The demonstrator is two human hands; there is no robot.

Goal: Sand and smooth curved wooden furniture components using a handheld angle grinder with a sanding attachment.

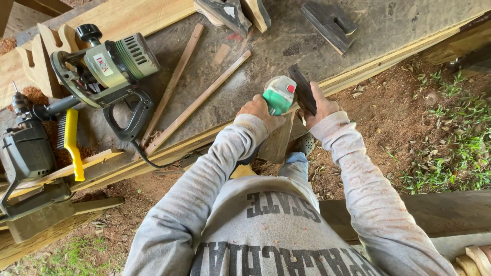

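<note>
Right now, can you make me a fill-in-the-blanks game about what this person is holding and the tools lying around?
1. The left hand holds a power tool that is white and ____.
2. The right hand grips a dark piece of ____.
3. The brush lying by the drill has a ____ handle.
4. Two thin wooden sticks lie on the ____.

Missing words: green; wood; yellow; workbench
</note>
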